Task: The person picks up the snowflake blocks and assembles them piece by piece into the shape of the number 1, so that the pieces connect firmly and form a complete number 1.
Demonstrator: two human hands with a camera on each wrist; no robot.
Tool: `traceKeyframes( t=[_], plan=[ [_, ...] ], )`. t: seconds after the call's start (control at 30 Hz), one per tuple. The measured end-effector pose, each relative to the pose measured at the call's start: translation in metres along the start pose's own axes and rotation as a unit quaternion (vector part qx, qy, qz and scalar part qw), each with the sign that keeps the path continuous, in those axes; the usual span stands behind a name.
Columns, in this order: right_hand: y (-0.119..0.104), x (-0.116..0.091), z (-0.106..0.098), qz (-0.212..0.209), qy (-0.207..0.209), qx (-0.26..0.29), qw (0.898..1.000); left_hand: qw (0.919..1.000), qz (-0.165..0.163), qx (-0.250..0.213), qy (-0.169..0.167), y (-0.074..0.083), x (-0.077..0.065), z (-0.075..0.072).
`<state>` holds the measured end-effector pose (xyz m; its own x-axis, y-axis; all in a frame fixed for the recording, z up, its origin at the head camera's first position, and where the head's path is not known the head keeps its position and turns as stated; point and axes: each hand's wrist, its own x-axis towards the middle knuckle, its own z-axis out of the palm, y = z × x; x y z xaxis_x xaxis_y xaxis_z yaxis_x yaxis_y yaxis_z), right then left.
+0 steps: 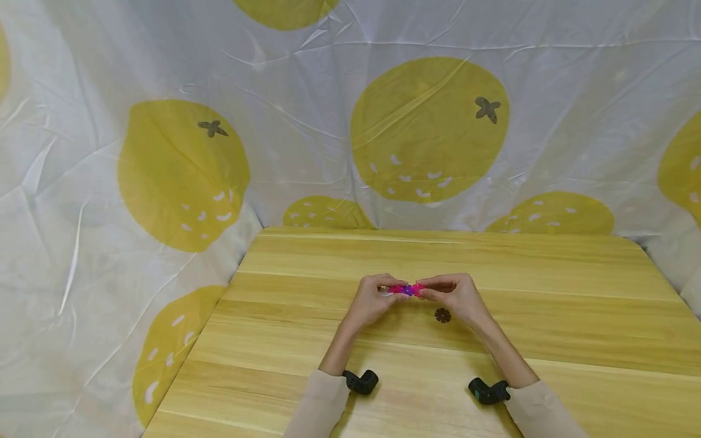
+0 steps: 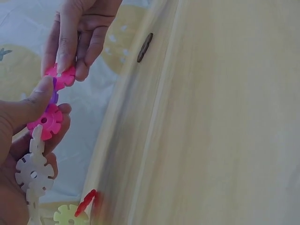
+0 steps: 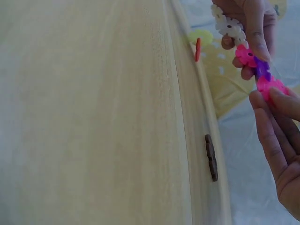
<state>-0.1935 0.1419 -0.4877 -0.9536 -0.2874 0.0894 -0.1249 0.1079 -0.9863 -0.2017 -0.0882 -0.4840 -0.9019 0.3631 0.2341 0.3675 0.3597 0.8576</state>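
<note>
Both hands hold a chain of notched plastic snowflake discs above the table. My left hand (image 1: 368,302) grips its middle, thumb over the purple disc (image 2: 55,97) and the pink disc (image 2: 47,123). White discs (image 2: 35,172) run down along the left palm. With thumb and fingertips, my right hand (image 1: 459,297) pinches the pink end disc (image 3: 269,87), which meets the purple one. Beyond the white part a yellow disc (image 2: 70,214) and a red disc (image 2: 86,202) show; their link to the chain is hidden.
A brown snowflake disc (image 1: 442,315) is by itself near the right hand. The wooden table (image 1: 547,328) reaches back to a white curtain (image 1: 306,121) with yellow fruit prints. Black wrist devices (image 1: 362,382) sit at both sleeve cuffs.
</note>
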Motion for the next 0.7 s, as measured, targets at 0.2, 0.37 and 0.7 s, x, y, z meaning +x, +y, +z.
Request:
traceKeyframes(
  t=[0.2,0.37,0.7],
  plan=[
    [0.0026,0.0012,-0.0006,-0.006,-0.005,-0.012,1.000,0.9999,-0.012,-0.007,0.001,-0.0023,0.0001,-0.0017],
    [0.0027,0.0016,-0.0007,-0.021,-0.002,-0.019,1.000,0.9998,-0.014,-0.015,0.001,-0.0041,0.0008,-0.0025],
    [-0.0029,-0.0027,-0.0075,-0.028,-0.013,-0.020,0.999,0.9983,-0.027,-0.050,-0.011,0.0034,-0.0005,-0.0029]
  ],
)
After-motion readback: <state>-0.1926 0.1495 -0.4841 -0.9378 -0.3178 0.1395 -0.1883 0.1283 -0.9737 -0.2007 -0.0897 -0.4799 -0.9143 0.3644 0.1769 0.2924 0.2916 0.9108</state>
